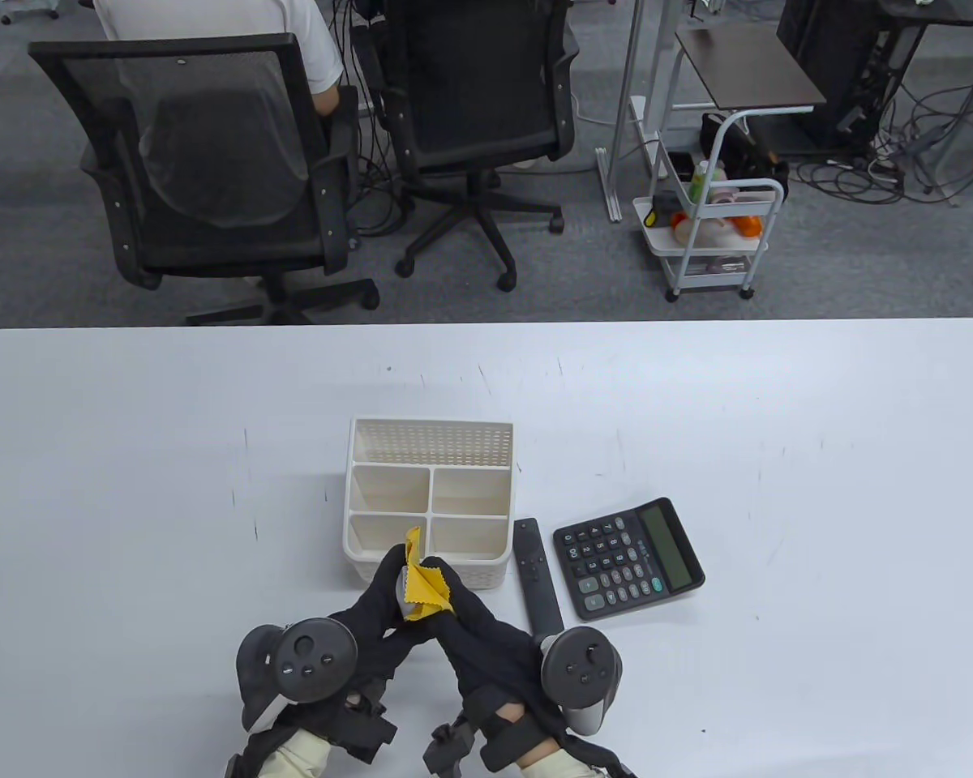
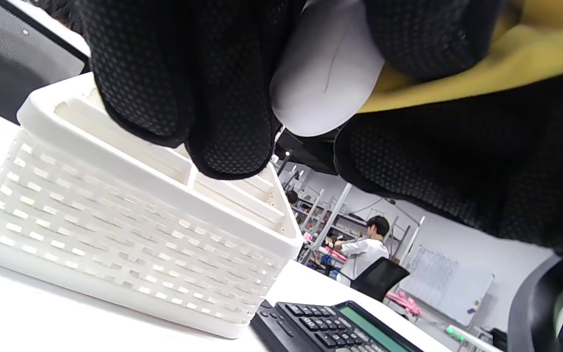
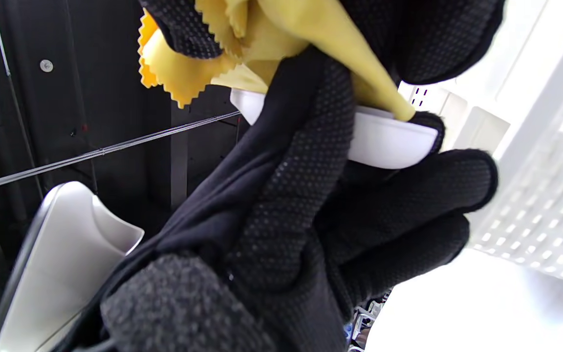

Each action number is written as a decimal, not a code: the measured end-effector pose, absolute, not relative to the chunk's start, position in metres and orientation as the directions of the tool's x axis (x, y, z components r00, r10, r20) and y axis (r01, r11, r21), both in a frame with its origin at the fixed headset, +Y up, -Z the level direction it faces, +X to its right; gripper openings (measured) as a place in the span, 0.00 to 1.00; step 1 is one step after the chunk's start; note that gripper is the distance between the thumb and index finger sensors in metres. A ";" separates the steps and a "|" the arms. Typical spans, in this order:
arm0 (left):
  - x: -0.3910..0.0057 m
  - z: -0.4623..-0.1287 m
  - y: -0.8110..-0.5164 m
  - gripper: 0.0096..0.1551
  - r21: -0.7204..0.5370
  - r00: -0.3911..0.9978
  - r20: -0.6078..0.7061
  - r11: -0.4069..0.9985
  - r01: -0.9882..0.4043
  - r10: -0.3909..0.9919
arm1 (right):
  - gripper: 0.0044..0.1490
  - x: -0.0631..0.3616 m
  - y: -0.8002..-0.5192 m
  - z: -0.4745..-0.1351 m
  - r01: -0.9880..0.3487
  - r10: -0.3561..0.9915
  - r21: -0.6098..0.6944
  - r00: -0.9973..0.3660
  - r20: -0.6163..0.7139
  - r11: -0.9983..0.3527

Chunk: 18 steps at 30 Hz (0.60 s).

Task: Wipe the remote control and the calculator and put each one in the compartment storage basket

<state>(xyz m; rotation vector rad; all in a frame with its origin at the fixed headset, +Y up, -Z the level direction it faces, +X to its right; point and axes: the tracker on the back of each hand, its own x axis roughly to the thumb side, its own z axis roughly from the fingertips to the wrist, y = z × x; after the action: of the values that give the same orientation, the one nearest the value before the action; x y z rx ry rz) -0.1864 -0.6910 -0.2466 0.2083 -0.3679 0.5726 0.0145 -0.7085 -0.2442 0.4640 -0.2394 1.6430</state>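
Observation:
Just in front of the white compartment basket [image 1: 347,519], both hands meet over the table. My left hand [image 1: 391,577] grips a small white remote control [image 2: 325,73], mostly hidden by the fingers. My right hand [image 1: 447,585] pinches a yellow cloth [image 1: 423,590] against that remote [image 3: 384,139]. The cloth [image 3: 184,68] bunches up above the fingers. A black remote control [image 1: 537,587] lies flat on the table to the right of the basket. Right of it lies a black calculator [image 1: 628,557], display to the right. All the basket's compartments show nothing inside.
The basket [image 2: 115,230] stands close before my left hand, with the calculator [image 2: 330,325] beyond its corner. Two office chairs [image 1: 211,162] and a small trolley [image 1: 713,235] stand past the table's far edge. A person sits at a desk in the background.

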 end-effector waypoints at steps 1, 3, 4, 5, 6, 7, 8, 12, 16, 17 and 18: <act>-0.186 -0.245 -0.690 0.46 0.107 0.783 0.399 0.824 -0.556 0.476 | 0.33 0.015 -0.709 -0.245 -0.985 0.901 0.116 -0.062 0.429 -0.123; -0.185 -0.244 -0.689 0.47 0.145 0.794 0.406 0.826 -0.545 0.453 | 0.33 0.015 -0.710 -0.246 -0.984 0.910 0.138 -0.043 0.413 -0.110; -0.185 -0.244 -0.689 0.47 0.154 0.797 0.406 0.827 -0.541 0.446 | 0.34 0.014 -0.710 -0.246 -0.982 0.914 0.151 -0.041 0.404 -0.111; -0.185 -0.244 -0.690 0.47 0.163 0.800 0.409 0.828 -0.537 0.439 | 0.35 0.013 -0.710 -0.246 -0.980 0.917 0.160 -0.045 0.397 -0.117; -0.186 -0.245 -0.691 0.47 0.165 0.797 0.414 0.825 -0.540 0.439 | 0.36 0.013 -0.710 -0.246 -0.978 0.917 0.162 -0.055 0.395 -0.129; -0.186 -0.245 -0.692 0.47 0.156 0.790 0.414 0.820 -0.551 0.452 | 0.35 0.012 -0.710 -0.246 -0.976 0.912 0.156 -0.080 0.402 -0.154; -0.187 -0.246 -0.693 0.48 0.144 0.784 0.415 0.818 -0.557 0.461 | 0.33 0.013 -0.709 -0.246 -0.975 0.905 0.135 -0.105 0.412 -0.175; -0.186 -0.248 -0.692 0.49 0.114 0.768 0.400 0.804 -0.583 0.500 | 0.31 0.016 -0.704 -0.245 -0.981 0.899 0.096 -0.115 0.423 -0.171; -0.187 -0.249 -0.693 0.50 0.073 0.759 0.369 0.798 -0.598 0.536 | 0.31 0.021 -0.702 -0.246 -0.986 0.905 0.095 -0.088 0.417 -0.140; -0.187 -0.249 -0.695 0.50 0.037 0.745 0.360 0.790 -0.612 0.561 | 0.31 0.022 -0.702 -0.247 -0.983 0.906 0.105 -0.092 0.414 -0.147; -0.187 -0.250 -0.695 0.51 0.027 0.734 0.359 0.780 -0.626 0.577 | 0.31 0.022 -0.702 -0.247 -0.982 0.904 0.108 -0.096 0.418 -0.155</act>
<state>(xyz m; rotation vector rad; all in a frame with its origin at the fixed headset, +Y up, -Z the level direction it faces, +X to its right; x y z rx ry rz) -0.1870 -0.6955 -0.2495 0.1495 -0.3442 0.6637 0.0220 -0.7024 -0.2471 0.4501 -0.2264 1.6717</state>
